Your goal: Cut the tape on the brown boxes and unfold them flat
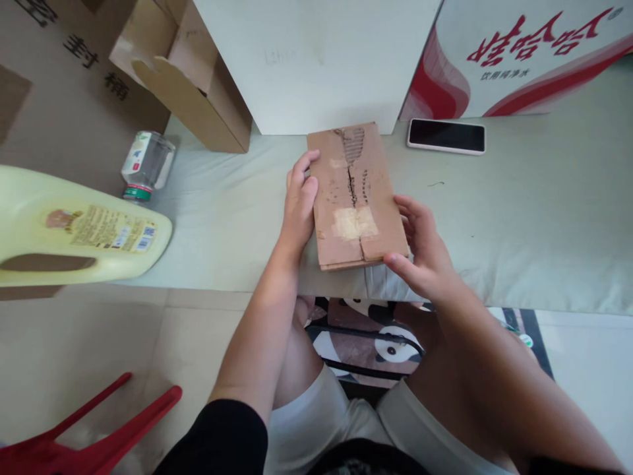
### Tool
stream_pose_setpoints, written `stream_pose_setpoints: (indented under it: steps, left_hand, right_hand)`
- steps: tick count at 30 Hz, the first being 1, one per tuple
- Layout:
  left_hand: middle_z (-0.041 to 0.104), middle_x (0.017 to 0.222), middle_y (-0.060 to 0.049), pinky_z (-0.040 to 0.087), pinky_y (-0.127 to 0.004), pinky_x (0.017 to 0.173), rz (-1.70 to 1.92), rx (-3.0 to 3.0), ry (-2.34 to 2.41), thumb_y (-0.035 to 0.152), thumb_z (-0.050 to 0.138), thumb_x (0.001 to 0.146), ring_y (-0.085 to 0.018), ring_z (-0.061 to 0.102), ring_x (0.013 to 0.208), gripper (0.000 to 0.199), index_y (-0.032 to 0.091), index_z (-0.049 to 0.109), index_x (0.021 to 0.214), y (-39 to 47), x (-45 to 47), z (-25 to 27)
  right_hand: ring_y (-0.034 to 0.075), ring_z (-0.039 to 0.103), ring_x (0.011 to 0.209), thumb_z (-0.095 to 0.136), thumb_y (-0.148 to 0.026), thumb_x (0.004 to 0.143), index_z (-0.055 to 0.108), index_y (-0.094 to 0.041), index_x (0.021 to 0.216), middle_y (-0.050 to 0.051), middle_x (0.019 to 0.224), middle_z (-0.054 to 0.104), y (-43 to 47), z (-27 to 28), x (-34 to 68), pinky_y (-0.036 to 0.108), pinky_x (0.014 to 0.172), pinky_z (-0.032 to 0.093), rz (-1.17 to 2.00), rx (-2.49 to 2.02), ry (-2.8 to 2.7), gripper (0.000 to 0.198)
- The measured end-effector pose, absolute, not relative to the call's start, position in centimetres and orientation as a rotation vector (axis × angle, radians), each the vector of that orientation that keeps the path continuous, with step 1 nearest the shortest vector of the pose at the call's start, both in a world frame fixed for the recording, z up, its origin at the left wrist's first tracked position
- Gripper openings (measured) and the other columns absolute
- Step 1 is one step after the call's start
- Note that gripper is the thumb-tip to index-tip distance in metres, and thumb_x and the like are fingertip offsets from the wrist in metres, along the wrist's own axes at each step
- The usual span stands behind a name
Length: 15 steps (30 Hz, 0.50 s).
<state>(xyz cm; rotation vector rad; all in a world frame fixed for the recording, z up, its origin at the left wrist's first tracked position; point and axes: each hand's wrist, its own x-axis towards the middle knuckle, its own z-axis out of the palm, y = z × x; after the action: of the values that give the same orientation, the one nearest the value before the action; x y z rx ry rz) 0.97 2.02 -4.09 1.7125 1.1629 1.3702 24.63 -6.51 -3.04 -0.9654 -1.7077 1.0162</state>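
Observation:
A closed brown cardboard box [351, 191] is between my hands over the cloth-covered surface, slightly tilted. Its top has a torn patch of bare corrugation, a dark slit down the middle and a pale scuffed or taped patch. My left hand [300, 201] grips the box's left side, thumb near the top edge. At the lower right corner, my right hand [418, 247] holds the box with its thumb on the near corner and fingers along the right side. The fingertips under the box are hidden.
A phone [446, 136] lies right of the box. Behind stand a white box [321, 66] and a red-and-white carton [514, 66]. To the left are an open cardboard box [198, 92], a clear bottle [148, 161] and a large yellow jug [113, 231]. A red stool or chair [99, 435] is lower left.

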Motion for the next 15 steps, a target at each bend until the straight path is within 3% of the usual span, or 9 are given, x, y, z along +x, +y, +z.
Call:
stream_pose_setpoints:
  steps: [15]
  left_hand:
    - [0.053, 0.153, -0.007, 0.027, -0.048, 0.129, 1.383, 1.697, 1.161, 0.073, 0.037, 0.097, -0.029, 0.034, 0.155, 0.060, 0.032, 0.051, 0.138, 2.04, 1.01, -4.08]
  right_hand:
    - [0.036, 0.053, 0.141, 0.069, -0.062, 0.087, 0.033, -0.035, 0.155, 0.013, 0.159, 0.046, -6.43, -2.98, 24.77, 0.056, 0.106, 0.053, 1.015, -0.968, -1.731, 0.081]
